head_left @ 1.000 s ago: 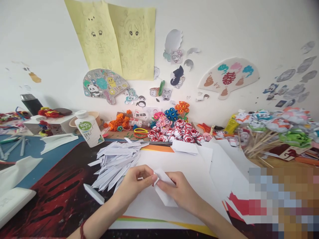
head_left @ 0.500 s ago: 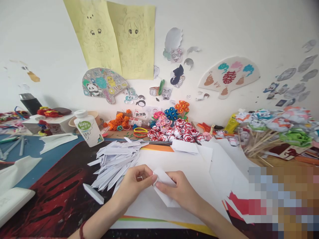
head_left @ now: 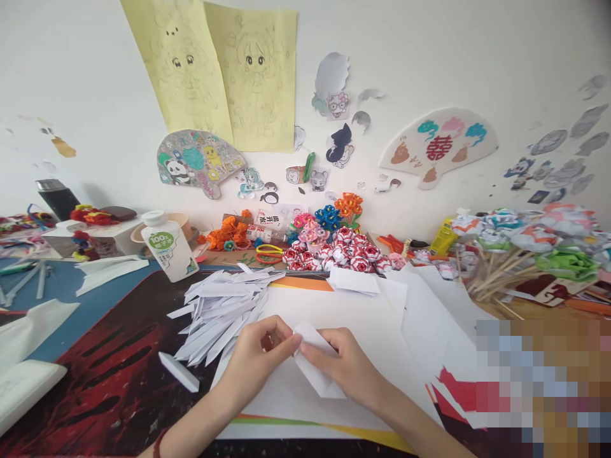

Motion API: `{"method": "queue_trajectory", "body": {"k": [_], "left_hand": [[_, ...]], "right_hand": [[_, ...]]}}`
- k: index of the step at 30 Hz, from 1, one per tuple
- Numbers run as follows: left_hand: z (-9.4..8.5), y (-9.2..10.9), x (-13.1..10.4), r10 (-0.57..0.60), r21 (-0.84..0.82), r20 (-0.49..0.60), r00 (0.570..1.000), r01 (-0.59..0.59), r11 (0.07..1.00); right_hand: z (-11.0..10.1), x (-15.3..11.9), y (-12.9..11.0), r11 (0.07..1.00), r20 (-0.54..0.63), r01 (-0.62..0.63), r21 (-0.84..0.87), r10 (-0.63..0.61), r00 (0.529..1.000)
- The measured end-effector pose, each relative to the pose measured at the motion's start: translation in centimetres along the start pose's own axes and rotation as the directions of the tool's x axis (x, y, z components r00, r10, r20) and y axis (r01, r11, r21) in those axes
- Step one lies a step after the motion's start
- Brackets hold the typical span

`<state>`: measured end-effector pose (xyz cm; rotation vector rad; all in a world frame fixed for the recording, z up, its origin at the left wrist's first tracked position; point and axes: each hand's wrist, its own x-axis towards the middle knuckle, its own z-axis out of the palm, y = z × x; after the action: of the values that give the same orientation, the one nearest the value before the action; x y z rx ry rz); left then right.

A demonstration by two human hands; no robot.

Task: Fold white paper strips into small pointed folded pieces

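Note:
A folded piece of white paper (head_left: 319, 372) is held between my two hands, above the large white sheets (head_left: 281, 401). My left hand (head_left: 267, 346) pinches its upper left edge between thumb and forefinger. My right hand (head_left: 341, 359) grips the paper from the right, thumb on top and fingers behind it, out of sight. Both thumb tips meet near the same fold. Left of my hands lies a pile of folded white paper strips (head_left: 224, 305). One separate strip (head_left: 179, 371) rests on the dark mat (head_left: 119, 356).
A white bottle (head_left: 170, 248) stands behind the pile. Red-and-white paper flowers (head_left: 351, 251) and a small stack of white paper (head_left: 354, 281) sit at the back. Flowers on sticks (head_left: 525, 238) are at the right. Red paper scraps (head_left: 456, 397) lie front right.
My right thumb has shifted slightly up and left toward my left thumb tip. The folded paper stays in both hands, almost in the same place.

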<state>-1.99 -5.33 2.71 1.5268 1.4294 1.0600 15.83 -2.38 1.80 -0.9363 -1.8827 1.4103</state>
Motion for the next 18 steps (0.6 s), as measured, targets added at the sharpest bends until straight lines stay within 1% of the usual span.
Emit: {"method": "queue_trajectory", "body": {"k": [2, 4, 12, 16, 18], "left_hand": [[0.02, 0.22, -0.08, 0.028, 0.048, -0.013, 1.0, -0.027, 0.998], [0.01, 0.37, -0.14, 0.042, 0.064, 0.0, 0.999, -0.042, 0.997], [-0.33, 0.49, -0.37, 0.086, 0.045, -0.006, 0.996, -0.086, 0.995], [-0.29, 0.56, -0.4, 0.077, 0.045, -0.016, 0.997, -0.076, 0.996], [-0.31, 0.67, -0.37, 0.07, 0.056, -0.002, 0.998, -0.069, 0.996]], "right_hand": [[-0.01, 0.03, -0.02, 1.0, -0.007, 0.015, -0.014, -0.015, 1.0], [-0.04, 0.03, -0.09, 1.0, -0.007, 0.021, -0.02, -0.022, 1.0], [-0.11, -0.1, -0.44, 0.999, 0.004, 0.031, -0.03, -0.031, 1.0], [-0.09, -0.11, -0.41, 0.998, 0.008, 0.04, -0.049, -0.04, 0.999], [-0.11, -0.13, -0.48, 0.997, 0.0, 0.041, -0.059, -0.041, 0.999]]}}
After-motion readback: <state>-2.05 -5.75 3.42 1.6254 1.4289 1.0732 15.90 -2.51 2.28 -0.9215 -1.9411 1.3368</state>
